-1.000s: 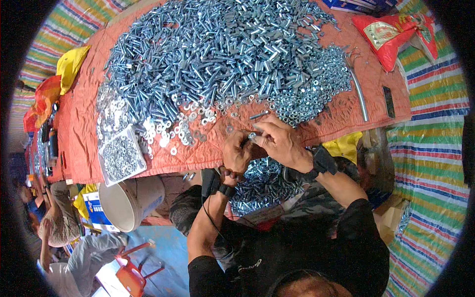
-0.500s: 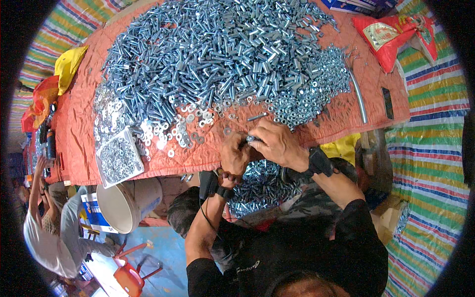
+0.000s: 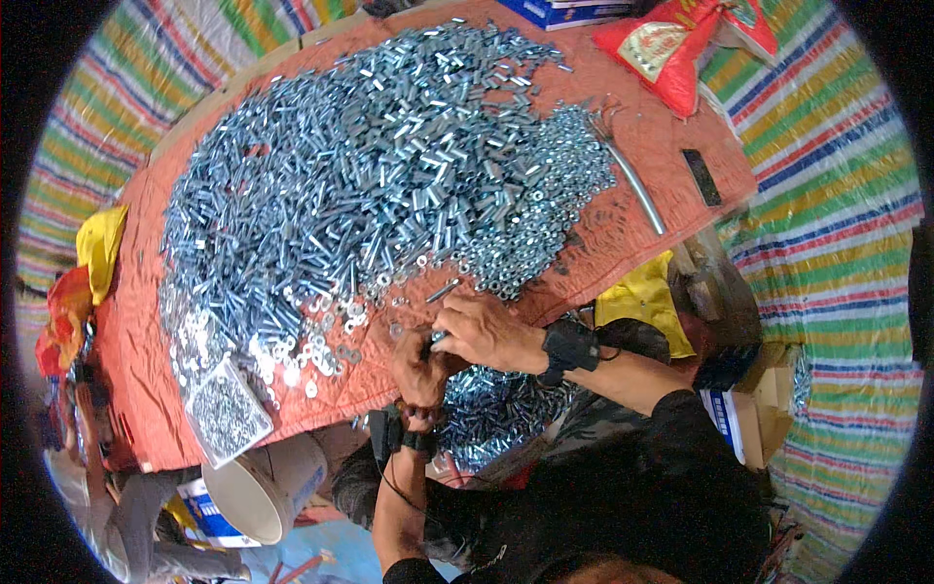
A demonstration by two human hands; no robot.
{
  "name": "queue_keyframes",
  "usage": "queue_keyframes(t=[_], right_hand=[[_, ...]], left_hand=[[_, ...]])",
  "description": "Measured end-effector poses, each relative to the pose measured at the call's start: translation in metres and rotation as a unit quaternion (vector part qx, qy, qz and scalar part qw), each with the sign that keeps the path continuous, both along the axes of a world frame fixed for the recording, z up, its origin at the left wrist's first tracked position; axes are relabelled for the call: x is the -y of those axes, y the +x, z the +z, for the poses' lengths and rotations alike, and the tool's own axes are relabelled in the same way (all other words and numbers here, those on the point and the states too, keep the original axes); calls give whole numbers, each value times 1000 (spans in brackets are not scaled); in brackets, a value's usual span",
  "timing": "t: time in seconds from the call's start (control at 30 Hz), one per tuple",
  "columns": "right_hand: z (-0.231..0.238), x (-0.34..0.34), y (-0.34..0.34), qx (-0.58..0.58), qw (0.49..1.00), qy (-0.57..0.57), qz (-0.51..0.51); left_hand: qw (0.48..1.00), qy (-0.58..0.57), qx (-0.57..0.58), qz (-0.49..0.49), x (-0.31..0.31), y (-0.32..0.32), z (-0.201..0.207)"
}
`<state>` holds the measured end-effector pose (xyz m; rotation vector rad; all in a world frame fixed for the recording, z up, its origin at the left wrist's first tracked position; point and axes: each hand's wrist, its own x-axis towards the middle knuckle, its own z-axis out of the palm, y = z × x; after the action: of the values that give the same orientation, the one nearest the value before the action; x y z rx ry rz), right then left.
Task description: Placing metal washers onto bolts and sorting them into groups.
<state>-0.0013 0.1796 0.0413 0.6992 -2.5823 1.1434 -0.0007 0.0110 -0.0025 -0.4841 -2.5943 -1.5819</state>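
At the near edge of the table my left hand [image 3: 418, 372] and my right hand [image 3: 489, 337] meet, fingers closed. Between them shows a small shiny metal part [image 3: 440, 337], mostly covered, so its exact kind is hidden. A single metal pin [image 3: 443, 291] lies on the red cloth just beyond my right fingers. Ahead spreads a big heap of metal tubes [image 3: 389, 165], with nuts [image 3: 530, 229] along its right side. Flat washers [image 3: 326, 341] lie scattered to the left of my hands. Below my hands, a mass of metal pieces [image 3: 506, 414] rests at my lap.
A white tray [image 3: 268, 420] of small rings stands at the table's left front, above a pale bucket [image 3: 282, 516]. To the right lie a metal rod [image 3: 637, 190], a dark flat bar [image 3: 700, 177] and a red bag [image 3: 671, 58]. Another person [image 3: 146, 526] is at lower left.
The view has turned, so the table appears tilted and shifted left. My hands stay together around the small metal part, close to the table edge.
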Motion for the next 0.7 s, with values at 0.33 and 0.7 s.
queue_keyframes(t=[0.33,0.7], right_hand=[[17,-3,5,128,985,-93,-76],[35,0,20,254,947,-189,-50]], left_hand=[[998,49,35,-27,-4,-7,9],[998,30,51,0,1,-3,6]])
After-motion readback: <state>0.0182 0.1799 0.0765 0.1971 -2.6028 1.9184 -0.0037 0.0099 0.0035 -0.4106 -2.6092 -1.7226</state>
